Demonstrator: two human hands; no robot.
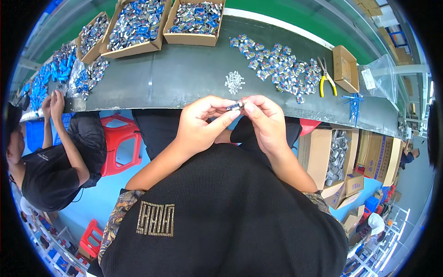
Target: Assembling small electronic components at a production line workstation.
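Just in front of the table's near edge, my left hand (199,123) and my right hand (267,122) meet over one small dark-blue and silver part (235,106). Both hands pinch it between thumb and fingers. Its exact kind is too small to make out, and the fingertips cover its ends. Beyond my hands, a little pile of small whitish-silver pieces (234,81) lies on the dark table (184,74). Farther right spreads a large group of small blue and silver parts (281,67).
Yellow-handled pliers (327,83) lie beside a small cardboard box (345,69). Cardboard trays (134,45) of blue and silver parts line the far left. A co-worker (55,171) sits at left near a red stool (121,144). Right of me, a carton (316,152) holds grey metal parts.
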